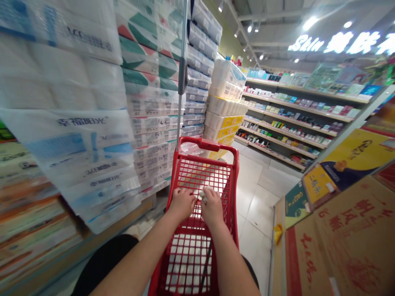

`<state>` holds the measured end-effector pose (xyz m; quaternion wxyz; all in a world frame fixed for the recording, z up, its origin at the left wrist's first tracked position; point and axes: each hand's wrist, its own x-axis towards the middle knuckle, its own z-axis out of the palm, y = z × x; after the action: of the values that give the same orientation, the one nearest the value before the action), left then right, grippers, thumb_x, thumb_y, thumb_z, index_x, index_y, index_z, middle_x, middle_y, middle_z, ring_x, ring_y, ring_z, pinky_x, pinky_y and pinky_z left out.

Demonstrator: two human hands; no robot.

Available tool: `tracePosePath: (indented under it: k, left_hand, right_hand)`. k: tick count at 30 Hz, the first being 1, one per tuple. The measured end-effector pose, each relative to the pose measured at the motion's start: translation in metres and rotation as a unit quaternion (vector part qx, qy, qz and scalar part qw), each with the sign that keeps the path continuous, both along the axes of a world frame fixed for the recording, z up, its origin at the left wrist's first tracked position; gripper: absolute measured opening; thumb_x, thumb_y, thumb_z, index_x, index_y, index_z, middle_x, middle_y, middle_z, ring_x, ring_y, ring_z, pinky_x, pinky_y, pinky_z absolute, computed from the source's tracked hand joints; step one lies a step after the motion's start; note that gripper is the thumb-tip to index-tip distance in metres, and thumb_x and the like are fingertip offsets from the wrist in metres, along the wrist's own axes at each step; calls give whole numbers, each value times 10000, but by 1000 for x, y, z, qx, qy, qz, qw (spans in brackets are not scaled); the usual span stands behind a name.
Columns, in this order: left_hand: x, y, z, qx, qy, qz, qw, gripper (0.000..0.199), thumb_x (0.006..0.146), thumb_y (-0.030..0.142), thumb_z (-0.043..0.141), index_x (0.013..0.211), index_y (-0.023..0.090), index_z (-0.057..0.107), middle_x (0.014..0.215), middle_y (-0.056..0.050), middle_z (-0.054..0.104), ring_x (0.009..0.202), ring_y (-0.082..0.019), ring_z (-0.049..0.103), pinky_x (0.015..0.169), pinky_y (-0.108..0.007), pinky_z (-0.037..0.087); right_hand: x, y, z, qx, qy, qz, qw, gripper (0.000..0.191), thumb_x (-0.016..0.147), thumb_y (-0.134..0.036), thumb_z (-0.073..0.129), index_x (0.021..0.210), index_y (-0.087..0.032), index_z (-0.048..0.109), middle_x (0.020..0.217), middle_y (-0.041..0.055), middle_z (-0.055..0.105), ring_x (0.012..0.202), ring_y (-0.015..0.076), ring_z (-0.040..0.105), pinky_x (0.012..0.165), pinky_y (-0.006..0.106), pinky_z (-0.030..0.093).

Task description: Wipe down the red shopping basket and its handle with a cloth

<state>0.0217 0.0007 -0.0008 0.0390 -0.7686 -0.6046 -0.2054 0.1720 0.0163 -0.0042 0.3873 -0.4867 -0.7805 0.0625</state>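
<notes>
A red plastic shopping cart (235, 181) with grid walls stands right in front of me. Both my arms reach out over it. My left hand (184, 201) is above the cart's grid, its fingers curled inward; what they hold, if anything, is hidden. Close beside it, my right hand (212, 205) is closed too, with a small whitish thing (202, 194) showing at its fingertips. That thing is too small to name. Whether either hand rests on the grid I cannot tell.
High stacks of wrapped tissue packs (108, 144) line the left, with a thin metal pole (180, 111) before them. Cardboard cartons (348, 230) rise at the right. Beyond the tiled floor (253, 205) are shelves of small boxed goods (296, 111).
</notes>
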Motion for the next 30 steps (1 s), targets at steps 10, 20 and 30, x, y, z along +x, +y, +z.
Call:
tracePosePath:
  k: [10, 20, 30]
  left_hand:
    - [-2, 5, 4, 1, -8, 8, 1000, 294, 898, 331, 440, 821, 249, 712, 974, -50, 661, 952, -221, 528, 879, -443, 297]
    - [0, 11, 4, -19, 2, 9, 1000, 213, 851, 284, 497, 889, 250, 703, 1013, -47, 654, 993, -222, 521, 928, -446, 288]
    - [1, 2, 9, -20, -2, 7, 1000, 237, 870, 334, 489, 939, 262, 704, 1057, -62, 652, 1032, -236, 517, 948, -458, 290]
  right_hand:
    - [6, 36, -15, 52, 96, -119, 987, 527, 795, -101, 443, 1321, -118, 469, 1302, 171, 509, 1239, 269, 423, 1012, 453, 387]
    - [-14, 15, -21, 5, 11, 12, 1000, 552, 750, -62, 493, 1279, -211, 541, 1443, 136, 404, 1384, 304, 267, 1065, 580, 304]
    - [-9, 24, -31, -6, 44, 35, 998, 684, 689, 77, 357, 1286, -202, 541, 1399, 115, 468, 1360, 233, 338, 1066, 478, 365]
